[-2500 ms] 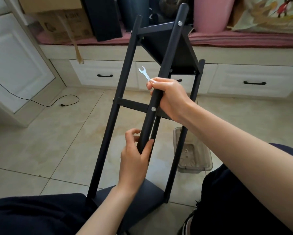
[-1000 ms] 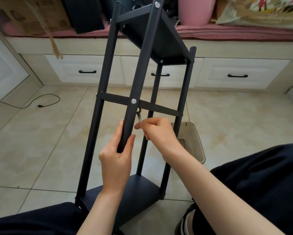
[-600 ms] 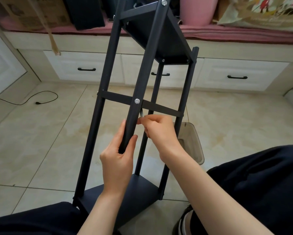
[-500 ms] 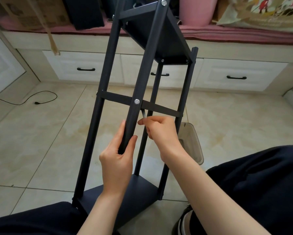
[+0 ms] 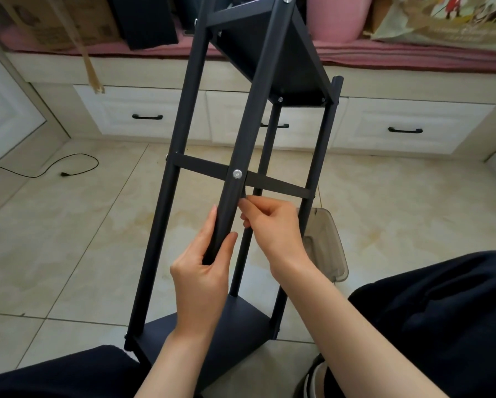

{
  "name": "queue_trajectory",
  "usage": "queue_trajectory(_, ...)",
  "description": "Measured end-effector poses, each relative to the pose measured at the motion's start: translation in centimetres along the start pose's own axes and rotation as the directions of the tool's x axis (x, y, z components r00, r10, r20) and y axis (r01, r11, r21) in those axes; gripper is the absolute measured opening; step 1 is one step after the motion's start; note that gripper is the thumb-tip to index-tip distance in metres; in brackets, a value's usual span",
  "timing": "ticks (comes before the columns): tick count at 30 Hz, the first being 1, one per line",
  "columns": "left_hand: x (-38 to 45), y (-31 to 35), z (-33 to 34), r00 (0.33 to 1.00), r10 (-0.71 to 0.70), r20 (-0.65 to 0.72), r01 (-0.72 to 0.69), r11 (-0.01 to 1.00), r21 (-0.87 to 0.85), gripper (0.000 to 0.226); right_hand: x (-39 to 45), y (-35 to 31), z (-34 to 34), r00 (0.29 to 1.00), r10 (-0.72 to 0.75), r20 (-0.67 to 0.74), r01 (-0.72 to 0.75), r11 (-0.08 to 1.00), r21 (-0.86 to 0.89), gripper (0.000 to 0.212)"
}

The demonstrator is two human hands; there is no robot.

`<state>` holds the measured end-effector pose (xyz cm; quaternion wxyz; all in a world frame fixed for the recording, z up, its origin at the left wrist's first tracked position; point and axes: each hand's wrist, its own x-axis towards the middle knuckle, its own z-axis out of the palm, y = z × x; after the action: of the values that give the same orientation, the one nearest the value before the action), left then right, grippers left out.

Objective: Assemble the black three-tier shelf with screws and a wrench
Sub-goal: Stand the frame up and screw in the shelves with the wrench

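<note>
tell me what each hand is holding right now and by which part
The left hand grips the shelf's near black post below the middle screw. The right hand pinches the wrench by its shank, its head hidden behind the post.

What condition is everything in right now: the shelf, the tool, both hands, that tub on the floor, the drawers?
Shelf: tilted, partly built, lower end by the person's lap.
Near post: held, screw seated at the crossbar.
Wrench: mostly hidden, pinched behind the post under that screw.
Left hand: grips the post.
Right hand: pinches the wrench.
Plastic tub: open, on the floor.
Drawers: closed.
Cord: loose on the tiles.
</note>
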<state>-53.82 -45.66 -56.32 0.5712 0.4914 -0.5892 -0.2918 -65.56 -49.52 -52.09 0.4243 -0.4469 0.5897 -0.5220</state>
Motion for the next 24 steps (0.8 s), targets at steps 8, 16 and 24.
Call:
queue_trajectory(8,0.1,-0.2,0.6,1.000,0.004,0.013,-0.004,1.000,-0.010,0.053,0.7,0.7,0.2,1.000,0.008,-0.022,-0.008,1.000,0.026,0.017)
queue_trajectory(16,0.3,-0.5,-0.2,0.998,-0.065,-0.021,0.064,0.997,-0.041,0.052,0.8,0.5,0.5,0.999,-0.021,0.036,0.020,0.999,0.043,0.016)
queue_trajectory(24,0.4,-0.9,-0.8,0.996,-0.079,-0.034,0.078,0.996,-0.035,0.050,1.0,-0.3,1.0,0.998,-0.039,0.053,0.044,0.995,-0.092,0.022)
